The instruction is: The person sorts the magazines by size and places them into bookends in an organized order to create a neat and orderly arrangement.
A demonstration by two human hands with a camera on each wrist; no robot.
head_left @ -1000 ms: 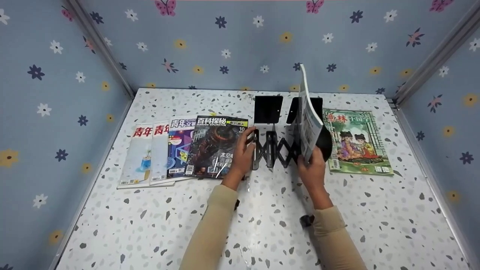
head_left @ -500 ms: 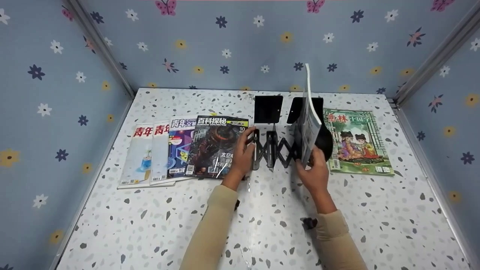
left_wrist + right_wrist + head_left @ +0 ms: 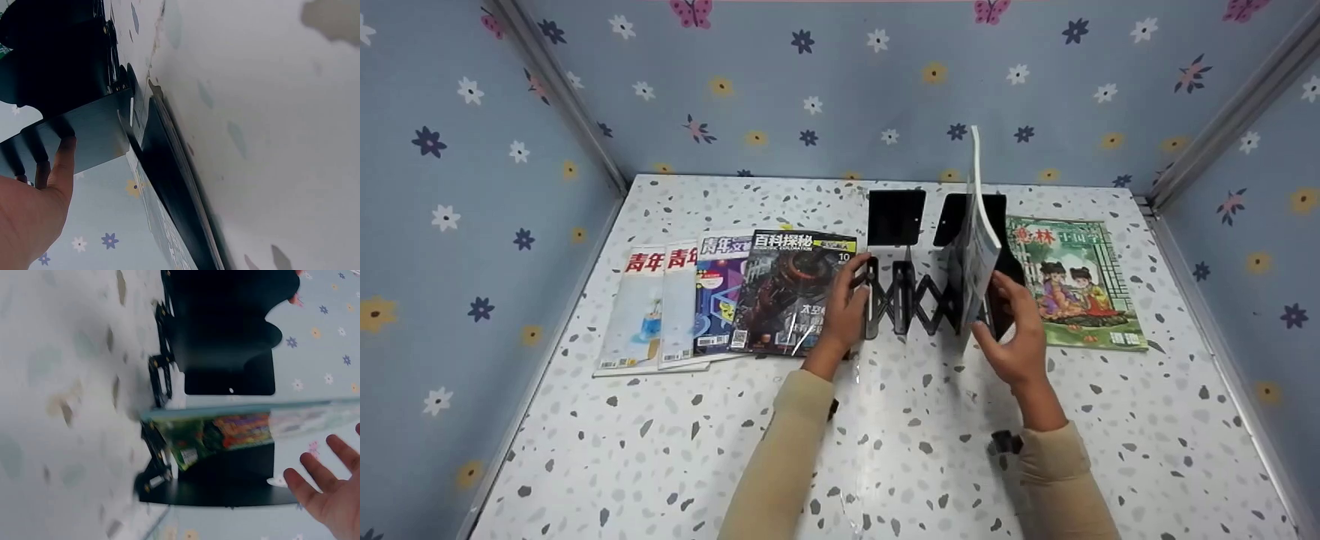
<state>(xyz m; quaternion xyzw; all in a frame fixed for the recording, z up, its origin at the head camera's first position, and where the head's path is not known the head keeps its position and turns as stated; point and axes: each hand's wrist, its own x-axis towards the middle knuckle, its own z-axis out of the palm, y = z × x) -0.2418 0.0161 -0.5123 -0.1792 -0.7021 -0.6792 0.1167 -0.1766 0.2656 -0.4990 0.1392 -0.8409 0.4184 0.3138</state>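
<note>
A black expandable book rack with crossed folding bars stands in the middle of the table. My left hand is at the rack's left end; in the left wrist view its fingertips touch the dark end plate. A magazine stands upright in the rack's right part, its cover partly seen in the right wrist view. Just right of it is my right hand, with fingers spread and apart from the magazine in the right wrist view.
Overlapping magazines lie left of the rack, a dark-covered one on top. A green magazine lies flat to the right. Flower-patterned panels enclose the speckled table at the back and sides.
My right hand has let go of the magazine's lower edge and moved right, its fingers spreading. The magazine shifted slightly right and stands more upright. My left hand stays in place.
</note>
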